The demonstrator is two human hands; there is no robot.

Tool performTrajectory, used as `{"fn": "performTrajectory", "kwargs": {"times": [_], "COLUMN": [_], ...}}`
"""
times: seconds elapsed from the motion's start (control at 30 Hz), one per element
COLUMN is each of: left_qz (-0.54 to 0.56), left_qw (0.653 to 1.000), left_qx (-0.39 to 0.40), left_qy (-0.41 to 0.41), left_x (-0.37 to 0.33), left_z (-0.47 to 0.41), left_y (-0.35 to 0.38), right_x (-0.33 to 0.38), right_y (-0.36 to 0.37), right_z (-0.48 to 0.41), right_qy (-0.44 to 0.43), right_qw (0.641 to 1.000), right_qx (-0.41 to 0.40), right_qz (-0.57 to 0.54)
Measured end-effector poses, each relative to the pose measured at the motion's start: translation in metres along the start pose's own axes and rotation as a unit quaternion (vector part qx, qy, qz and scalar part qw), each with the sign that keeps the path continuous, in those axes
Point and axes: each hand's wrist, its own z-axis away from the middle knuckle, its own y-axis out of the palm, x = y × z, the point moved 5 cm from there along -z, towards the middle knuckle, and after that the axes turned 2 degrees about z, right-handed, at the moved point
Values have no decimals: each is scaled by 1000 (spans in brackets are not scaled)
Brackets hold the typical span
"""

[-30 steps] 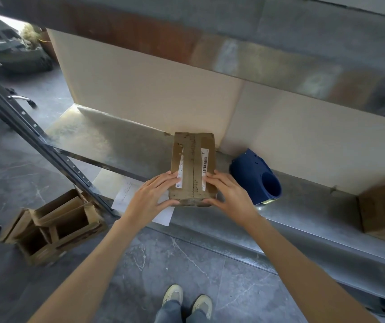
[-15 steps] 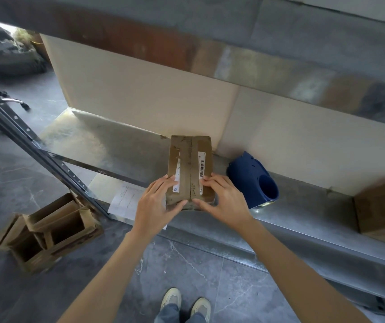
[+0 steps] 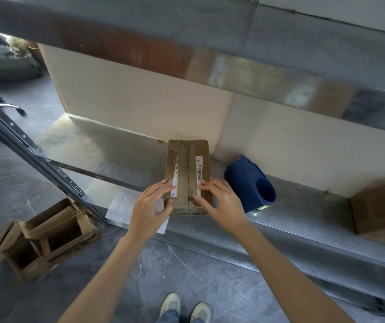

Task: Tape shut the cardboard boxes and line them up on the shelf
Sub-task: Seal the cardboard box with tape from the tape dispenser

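While the box (image 3: 188, 170) sits on the shelf (image 3: 116, 152) just beside a blue tape holder (image 3: 248, 183), the left hand (image 3: 150, 207) and the right hand (image 3: 225, 203) both press on its near end. Their fingers lie flat on top, not curled, and the thumbs touch the front side.

Printed paper sheet (image 3: 122, 206), white, one. Pale shoes (image 3: 171, 304), a pair, on grey veined floor (image 3: 221, 283). Chair castors (image 3: 21, 111), far left.
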Motion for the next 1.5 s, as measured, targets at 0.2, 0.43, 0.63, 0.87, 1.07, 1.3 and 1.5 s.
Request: {"fn": "performTrajectory", "kwargs": {"times": [0.2, 0.43, 0.63, 0.87, 1.07, 1.3, 1.5], "left_qz": [6, 22, 25, 22, 7, 17, 13], "left_qw": [1000, 999, 998, 995, 997, 999, 1000], "left_qx": [26, 47, 52, 98, 75, 38, 21], "left_qy": [6, -3, -3, -5, 3, 10, 18], "left_x": [4, 7, 7, 16, 16, 10, 8], "left_z": [-1, 0, 0, -3, -6, -6, -5], "left_y": [-1, 0, 0, -5, -6, -5, -5], "right_x": [-1, -3, -1, -11, -14, -16, -11], "right_y": [-1, -3, -1, -9, -13, -8, -5], "right_z": [-2, 2, 4, 1, -4, -2, 0], "right_qy": [1, -6, -5, -22, -42, -39, -17], "right_qw": [1000, 999, 999, 989, 987, 995, 998], "right_qx": [-11, 34, 10, 143, 152, 75, 33], "right_qz": [-21, -36, -41, -40, -20, -48, -56]}}
